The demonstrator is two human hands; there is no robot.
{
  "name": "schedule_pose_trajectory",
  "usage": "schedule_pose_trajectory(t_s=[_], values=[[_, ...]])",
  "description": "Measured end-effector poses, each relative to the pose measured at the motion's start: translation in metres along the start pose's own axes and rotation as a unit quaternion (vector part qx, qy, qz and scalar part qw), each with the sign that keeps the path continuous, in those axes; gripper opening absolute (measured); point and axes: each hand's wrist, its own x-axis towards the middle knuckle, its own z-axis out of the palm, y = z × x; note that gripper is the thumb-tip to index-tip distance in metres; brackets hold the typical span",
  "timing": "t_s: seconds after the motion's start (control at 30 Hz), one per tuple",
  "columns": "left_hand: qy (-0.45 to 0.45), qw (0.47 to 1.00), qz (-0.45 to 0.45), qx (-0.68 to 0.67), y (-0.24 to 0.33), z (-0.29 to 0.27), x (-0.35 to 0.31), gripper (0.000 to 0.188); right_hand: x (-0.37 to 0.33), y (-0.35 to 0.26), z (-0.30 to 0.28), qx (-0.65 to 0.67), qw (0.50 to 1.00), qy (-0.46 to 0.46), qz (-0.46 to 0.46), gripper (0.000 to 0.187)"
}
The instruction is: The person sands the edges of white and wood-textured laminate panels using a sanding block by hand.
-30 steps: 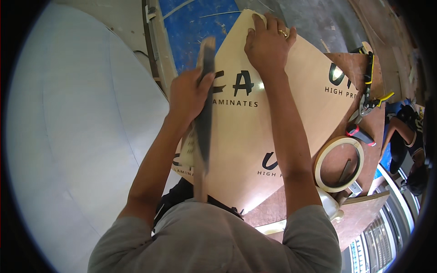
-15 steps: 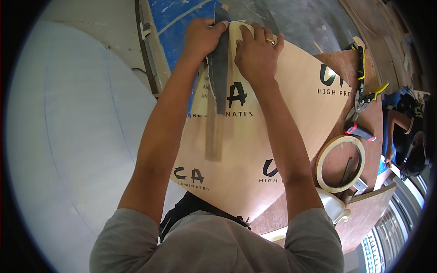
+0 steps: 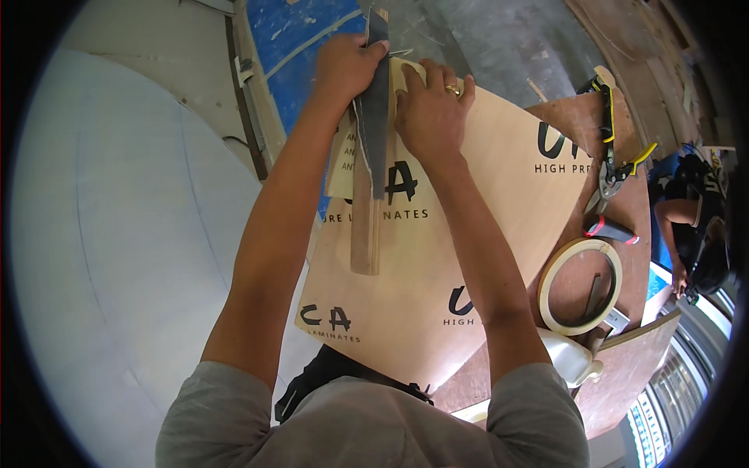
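Under both hands lies a tan laminate sheet (image 3: 437,257) printed with dark lettering, its narrow end pointing away from me. My left hand (image 3: 346,69) is closed around the far part of a long wooden stick (image 3: 365,246), thumb on top. A dark grey strip with a ragged pale edge, looking like sandpaper (image 3: 374,148), covers the stick's far part. The stick lies along the sheet's left side, its bare end toward me. My right hand (image 3: 434,117) rests on the sheet beside it, fingers spread near the far edge, a ring on one finger. Nothing shows in that hand.
On a brown board at right lie snips with yellow-black handles (image 3: 612,183), a red-and-black handled tool (image 3: 611,229), a tape roll (image 3: 547,285) and a white bottle (image 3: 566,355). A large pale panel (image 3: 148,234) fills the left. Another person (image 3: 677,222) is at far right.
The stick, with my left hand on it, has slid slightly away from me relative to the sheet. My right hand keeps its place on the sheet; the view has shifted a little.
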Motion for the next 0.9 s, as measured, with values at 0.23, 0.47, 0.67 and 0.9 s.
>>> schedule_pose_trajectory(t_s=[0.23,0.47,0.67,0.9], values=[[-0.035,0.998,0.030,0.044,0.011,-0.021,-0.095,0.043,0.002,0.006,-0.003,-0.002,1.000,0.007,0.010,0.045],[-0.015,1.000,-0.015,-0.014,-0.003,-0.049,-0.045,0.050,-0.001,-0.003,0.000,0.000,1.000,0.014,-0.011,0.045],[-0.037,0.999,0.007,-0.003,-0.017,-0.012,-0.074,0.047,-0.001,0.008,0.003,-0.009,1.000,0.012,0.002,0.046],[-0.054,0.986,-0.151,0.045,-0.018,-0.083,-0.220,0.047,0.000,0.006,0.009,-0.036,0.995,0.088,-0.034,0.044]])
